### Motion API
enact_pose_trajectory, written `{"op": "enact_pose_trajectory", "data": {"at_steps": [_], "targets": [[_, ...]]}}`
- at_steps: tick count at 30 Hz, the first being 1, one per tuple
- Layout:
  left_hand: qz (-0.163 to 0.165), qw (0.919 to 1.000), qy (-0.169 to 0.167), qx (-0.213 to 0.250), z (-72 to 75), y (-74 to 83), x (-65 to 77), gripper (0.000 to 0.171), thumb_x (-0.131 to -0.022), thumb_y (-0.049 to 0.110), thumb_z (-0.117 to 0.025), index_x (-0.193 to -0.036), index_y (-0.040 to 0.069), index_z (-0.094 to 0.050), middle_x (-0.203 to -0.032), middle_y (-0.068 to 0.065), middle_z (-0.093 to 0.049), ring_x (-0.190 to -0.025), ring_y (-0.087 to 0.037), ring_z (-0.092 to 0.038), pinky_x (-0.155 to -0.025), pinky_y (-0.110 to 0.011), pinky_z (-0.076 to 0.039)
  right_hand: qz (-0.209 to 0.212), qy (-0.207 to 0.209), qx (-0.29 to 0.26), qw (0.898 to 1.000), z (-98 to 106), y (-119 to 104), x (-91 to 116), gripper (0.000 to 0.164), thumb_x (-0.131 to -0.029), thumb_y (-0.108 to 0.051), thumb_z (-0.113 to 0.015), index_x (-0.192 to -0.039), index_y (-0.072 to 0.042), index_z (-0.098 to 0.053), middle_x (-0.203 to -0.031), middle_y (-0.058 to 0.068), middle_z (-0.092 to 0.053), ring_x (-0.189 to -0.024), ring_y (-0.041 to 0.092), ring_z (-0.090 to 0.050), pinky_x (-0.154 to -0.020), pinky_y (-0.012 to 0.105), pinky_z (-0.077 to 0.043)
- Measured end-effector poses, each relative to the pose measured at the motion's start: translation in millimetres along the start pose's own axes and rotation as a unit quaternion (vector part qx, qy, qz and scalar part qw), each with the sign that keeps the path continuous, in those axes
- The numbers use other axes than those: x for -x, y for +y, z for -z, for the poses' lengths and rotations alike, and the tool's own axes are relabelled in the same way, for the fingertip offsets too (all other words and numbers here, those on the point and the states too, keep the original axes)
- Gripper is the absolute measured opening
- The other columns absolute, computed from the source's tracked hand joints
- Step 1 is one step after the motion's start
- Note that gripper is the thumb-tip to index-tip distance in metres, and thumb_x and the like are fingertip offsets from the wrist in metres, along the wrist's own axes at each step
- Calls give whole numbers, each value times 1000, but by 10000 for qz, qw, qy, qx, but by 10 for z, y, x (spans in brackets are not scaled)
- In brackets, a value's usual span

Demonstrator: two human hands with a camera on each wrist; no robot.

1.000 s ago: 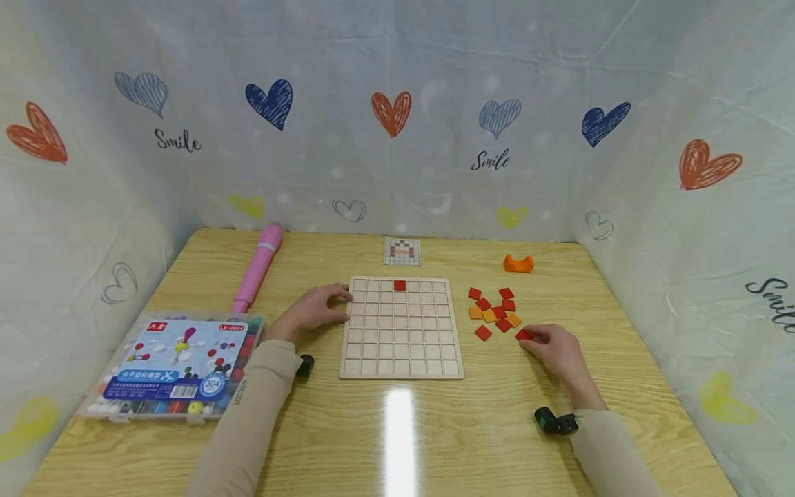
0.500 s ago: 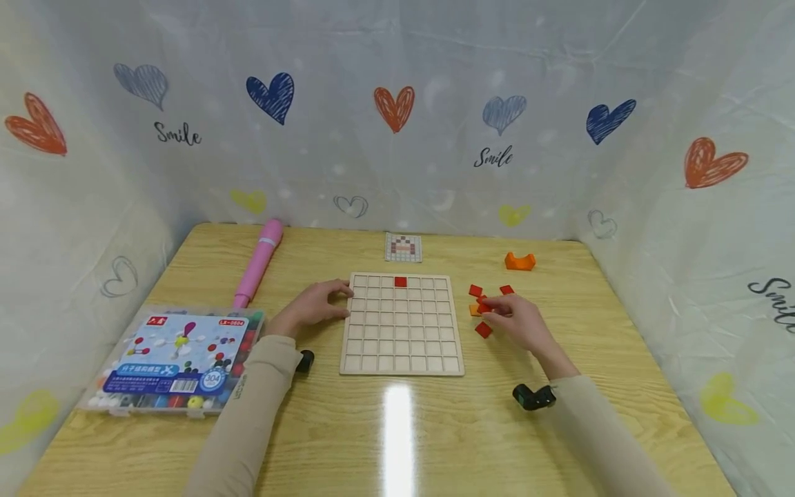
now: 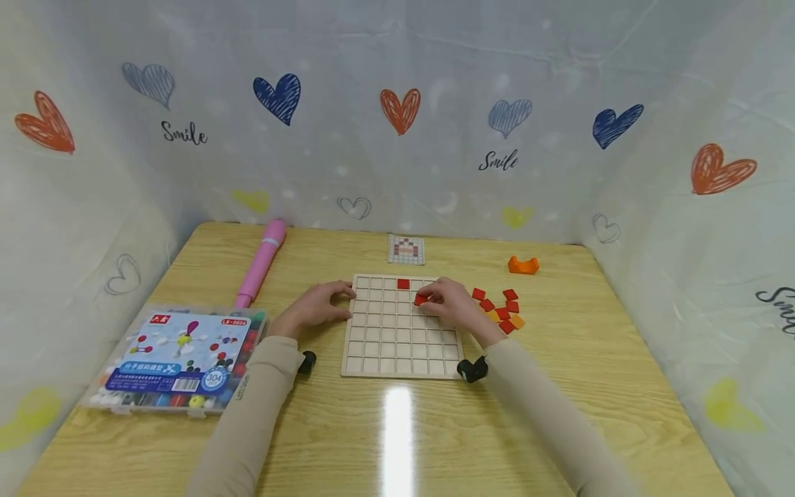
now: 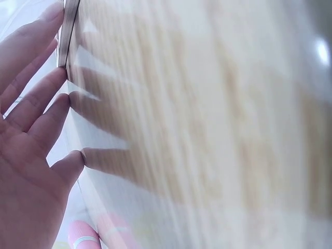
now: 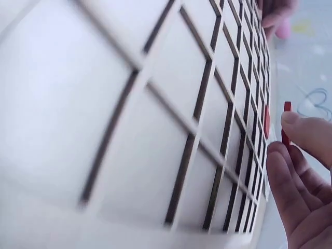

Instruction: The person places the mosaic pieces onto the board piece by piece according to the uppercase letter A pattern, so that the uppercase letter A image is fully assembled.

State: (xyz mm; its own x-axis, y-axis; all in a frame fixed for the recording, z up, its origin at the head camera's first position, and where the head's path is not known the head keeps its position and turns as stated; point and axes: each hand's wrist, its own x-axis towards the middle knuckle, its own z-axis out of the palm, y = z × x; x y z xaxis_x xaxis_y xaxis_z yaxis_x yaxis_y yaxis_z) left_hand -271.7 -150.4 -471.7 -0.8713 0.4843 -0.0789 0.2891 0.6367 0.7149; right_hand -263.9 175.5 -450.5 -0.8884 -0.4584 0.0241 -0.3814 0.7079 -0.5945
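Note:
A pale wooden grid board (image 3: 388, 350) lies flat on the table, with one red square tile (image 3: 403, 284) set in its far row. My right hand (image 3: 458, 308) pinches a second red tile (image 3: 421, 299) between thumb and fingers, over the far right part of the board. In the right wrist view this held tile (image 5: 287, 106) stands on edge, raised above the grid. My left hand (image 3: 315, 304) rests at the board's left edge. Seen from the left wrist, its fingers reach out fairly straight, fingertips on the table and at the board's side.
Several loose red and orange tiles (image 3: 506, 326) lie right of the board. Behind it is a small pattern card (image 3: 406, 250). An orange holder (image 3: 524, 265) stands at back right. On the left are a pink wand-like object (image 3: 259, 266) and a molecular model box (image 3: 177, 362).
My right hand has carried the red tile leftward, from beside the loose tiles, across them, to over the board. The left hand has stayed at the board's edge.

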Motion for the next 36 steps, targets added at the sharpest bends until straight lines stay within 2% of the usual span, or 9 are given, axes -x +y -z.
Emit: {"op": "enact_pose_trajectory", "data": {"at_steps": [4,10,16,21,28,36], "targets": [[-4,10000,-18,38,1,15,-14,36,-91,13,-74,-125,6,-65,-156,-18,-44,-148,-41,-32,-123,-54,-25,-2,-127,-85,9999,-77,-75,-180,29,-95,-16,-70,-121,-5,-72,-111,12,-68,-99,24,-63,-89,39,-55],[87,9999,-46,34,0,19,-25,36,-91,14,-75,-125,7,-65,-156,-17,-43,-149,-40,-31,-124,-53,-25,-66,-108,-38,9999,-198,-180,-380,28,-94,-14,-69,-120,-3,-73,-115,13,-71,-104,26,-64,-93,40,-56],[72,10000,-69,8,1,20,-29,37,-91,14,-74,-125,6,-64,-156,-18,-43,-149,-41,-30,-124,-55,-25,-15,-131,259,9996,-286,-300,-503,28,-93,-11,-68,-120,-3,-72,-111,14,-71,-100,25,-60,-88,38,-54],[71,10000,-46,-11,6,15,-27,37,-91,15,-75,-125,6,-65,-156,-18,-44,-149,-40,-31,-124,-54,-25,-115,-70,390,9991,-331,-362,-539,27,-93,-8,-69,-119,-3,-73,-110,14,-70,-98,25,-59,-86,37,-53],[48,10000,-62,-52,7,12,-29,37,-91,15,-75,-125,7,-64,-156,-17,-44,-148,-40,-32,-123,-54,-26,-234,40,363,9991,-367,-358,-530,26,-92,-7,-69,-118,-2,-73,-110,15,-70,-101,26,-63,-90,39,-56],[141,9999,-75,-56,7,8,-37,37,-90,16,-75,-125,8,-65,-156,-17,-44,-148,-39,-33,-123,-54,-26,-193,85,324,9993,-390,-313,-534,32,-94,-9,-68,-125,-4,-70,-114,14,-69,-100,25,-64,-91,38,-56]]}}
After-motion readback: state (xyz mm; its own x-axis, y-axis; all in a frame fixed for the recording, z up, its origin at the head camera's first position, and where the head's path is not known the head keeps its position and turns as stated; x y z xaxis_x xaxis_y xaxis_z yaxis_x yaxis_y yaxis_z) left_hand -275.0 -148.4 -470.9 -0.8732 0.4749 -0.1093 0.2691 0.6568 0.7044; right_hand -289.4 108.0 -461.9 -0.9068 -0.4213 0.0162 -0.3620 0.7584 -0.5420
